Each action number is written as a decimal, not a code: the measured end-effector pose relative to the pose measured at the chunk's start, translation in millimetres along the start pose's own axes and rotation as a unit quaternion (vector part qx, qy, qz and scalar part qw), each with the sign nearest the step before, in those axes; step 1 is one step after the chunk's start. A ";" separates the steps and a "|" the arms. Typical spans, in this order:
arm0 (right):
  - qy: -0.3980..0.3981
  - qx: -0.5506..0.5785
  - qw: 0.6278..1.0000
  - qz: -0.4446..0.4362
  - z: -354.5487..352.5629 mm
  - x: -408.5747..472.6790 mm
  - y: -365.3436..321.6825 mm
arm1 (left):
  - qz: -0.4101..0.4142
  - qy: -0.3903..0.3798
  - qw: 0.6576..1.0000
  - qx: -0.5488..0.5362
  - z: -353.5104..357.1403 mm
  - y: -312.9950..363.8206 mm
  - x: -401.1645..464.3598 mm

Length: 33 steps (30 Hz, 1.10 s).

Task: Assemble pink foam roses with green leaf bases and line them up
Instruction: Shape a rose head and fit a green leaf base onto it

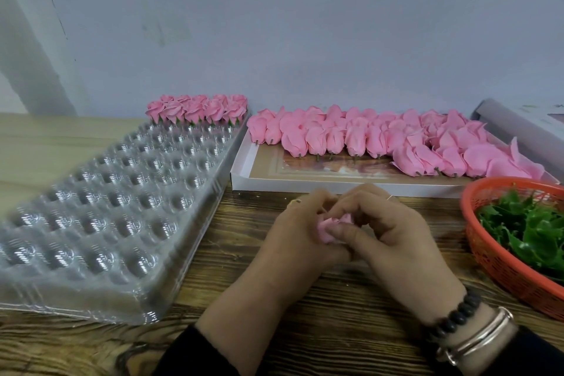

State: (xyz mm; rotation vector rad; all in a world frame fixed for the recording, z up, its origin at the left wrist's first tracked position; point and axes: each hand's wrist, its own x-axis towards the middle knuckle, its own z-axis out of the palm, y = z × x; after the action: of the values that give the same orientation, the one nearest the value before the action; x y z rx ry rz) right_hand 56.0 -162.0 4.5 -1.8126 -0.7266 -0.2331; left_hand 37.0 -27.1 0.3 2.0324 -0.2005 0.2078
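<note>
Dark sleeves (180,357); right wrist wears beaded bracelet (457,313) and silver bangles (476,336).

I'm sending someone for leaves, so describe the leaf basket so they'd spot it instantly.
Start at the white box of pink roses along the wall. Just right of it, at the table's right edge, sits the basket: orange mesh, the only container holding green leaves.

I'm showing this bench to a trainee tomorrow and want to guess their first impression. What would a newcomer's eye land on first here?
Probably the mass of pink roses lying in the white box at the back, and the two hands, left hand and right hand, holding a pink rose between them at the centre. Next, the large clear plastic tray at the left, with finished roses only at its far end, and the orange basket of green leaves at the right.
</note>
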 end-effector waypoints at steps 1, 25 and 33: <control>0.016 0.026 0.999 0.011 -1.6 0.5 0.6 | -0.017 -0.004 1.000 -0.016 -1.9 -1.5 0.4; -0.054 -0.052 0.996 -0.041 -2.9 0.2 -7.3 | -0.037 -0.028 0.997 -0.070 4.1 -2.3 -3.6; 0.101 0.081 0.992 -0.011 4.0 3.2 -13.6 | 0.031 -0.036 0.993 -0.110 15.5 1.6 -2.7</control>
State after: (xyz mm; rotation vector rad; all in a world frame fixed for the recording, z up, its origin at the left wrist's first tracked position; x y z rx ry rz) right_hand 49.9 -154.6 15.4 -1.6014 -0.6048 -0.3572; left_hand 34.8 -41.4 -5.9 1.8180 -0.3191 0.1445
